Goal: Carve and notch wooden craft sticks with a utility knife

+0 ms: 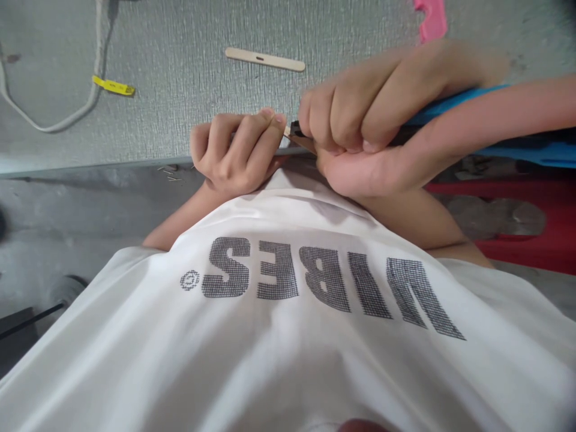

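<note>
My left hand (238, 150) is closed at the table's front edge, pinching a small pale wooden stick (287, 131) whose end shows beyond the fingertips. My right hand (360, 114), slightly blurred, is wrapped round a dark-tipped tool (296, 128) that meets this end. A thin, blade-like part (303, 141) shows below the tip; the fingers hide the rest, so its exact kind is unclear. Farther back on the table lies a flat craft stick (265, 59) with a small dark slot near its middle.
The grey textured table (171, 72) ends just in front of my white shirt (288, 348). A pale cable (96, 60) with a yellow tag (113, 86) lies at left. A pink piece (434, 21) is at back right. Blue-and-black parts (531, 153) show around my right forearm; thin bits (170, 174) lie below.
</note>
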`<state>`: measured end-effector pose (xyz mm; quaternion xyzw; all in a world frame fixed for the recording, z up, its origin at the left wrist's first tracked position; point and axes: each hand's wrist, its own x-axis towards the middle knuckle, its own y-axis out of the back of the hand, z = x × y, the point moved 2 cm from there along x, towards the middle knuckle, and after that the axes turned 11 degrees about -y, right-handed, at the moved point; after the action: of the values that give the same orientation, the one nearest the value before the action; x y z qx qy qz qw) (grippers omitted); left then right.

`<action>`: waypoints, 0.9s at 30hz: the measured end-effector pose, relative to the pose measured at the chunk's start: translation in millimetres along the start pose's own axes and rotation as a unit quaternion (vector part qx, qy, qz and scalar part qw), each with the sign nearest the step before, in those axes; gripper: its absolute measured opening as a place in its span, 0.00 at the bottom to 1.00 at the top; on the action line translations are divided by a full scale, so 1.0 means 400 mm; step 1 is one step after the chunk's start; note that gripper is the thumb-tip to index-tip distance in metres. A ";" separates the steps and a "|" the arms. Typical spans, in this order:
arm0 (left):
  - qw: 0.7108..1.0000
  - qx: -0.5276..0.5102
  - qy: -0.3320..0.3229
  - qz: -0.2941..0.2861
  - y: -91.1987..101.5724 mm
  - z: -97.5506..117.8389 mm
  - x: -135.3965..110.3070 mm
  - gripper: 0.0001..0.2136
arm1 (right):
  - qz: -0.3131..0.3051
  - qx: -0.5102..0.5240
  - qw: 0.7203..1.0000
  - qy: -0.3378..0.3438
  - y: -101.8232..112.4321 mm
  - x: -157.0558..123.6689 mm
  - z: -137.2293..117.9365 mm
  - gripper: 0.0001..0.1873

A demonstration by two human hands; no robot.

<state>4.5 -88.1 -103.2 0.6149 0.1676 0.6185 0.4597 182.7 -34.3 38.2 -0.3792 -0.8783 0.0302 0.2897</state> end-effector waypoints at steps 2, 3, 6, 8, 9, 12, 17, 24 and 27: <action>1.000 0.010 -0.020 0.017 -0.006 -0.005 -0.005 0.35 | -0.018 -0.067 0.997 0.038 -0.004 -0.004 0.004 0.47; 0.999 0.013 -0.023 0.018 -0.009 -0.008 -0.008 0.35 | -0.028 -0.083 0.995 0.047 -0.006 -0.007 0.003 0.44; 0.999 0.019 -0.034 0.018 -0.014 -0.012 -0.015 0.39 | -0.016 -0.075 0.997 0.023 -0.009 -0.012 -0.005 0.44; 0.997 0.019 -0.053 0.050 -0.010 -0.007 -0.016 0.39 | 0.010 -0.059 0.997 0.038 -0.013 -0.012 -0.012 0.47; 0.997 0.013 -0.056 0.061 -0.006 -0.005 -0.016 0.39 | 0.022 -0.054 0.997 0.052 -0.015 -0.010 -0.014 0.49; 0.999 -0.027 -0.006 0.023 0.000 -0.004 -0.009 0.35 | 0.054 -0.034 0.996 0.059 -0.015 0.002 -0.009 0.55; 0.999 -0.047 0.020 -0.004 0.000 -0.012 -0.006 0.35 | -0.013 -0.026 0.998 0.055 -0.006 0.025 0.014 0.54; 0.999 -0.036 -0.001 0.006 0.010 -0.002 0.004 0.34 | 0.019 -0.028 0.999 0.014 -0.017 0.020 0.000 0.52; 0.997 -0.065 0.045 -0.022 0.019 0.002 0.016 0.32 | 0.035 -0.026 0.999 0.009 -0.022 0.017 -0.005 0.51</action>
<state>3.7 -87.3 -93.4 0.5515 0.1613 0.6448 0.5040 174.3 -36.2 45.4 -0.4173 -0.8624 0.0143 0.2864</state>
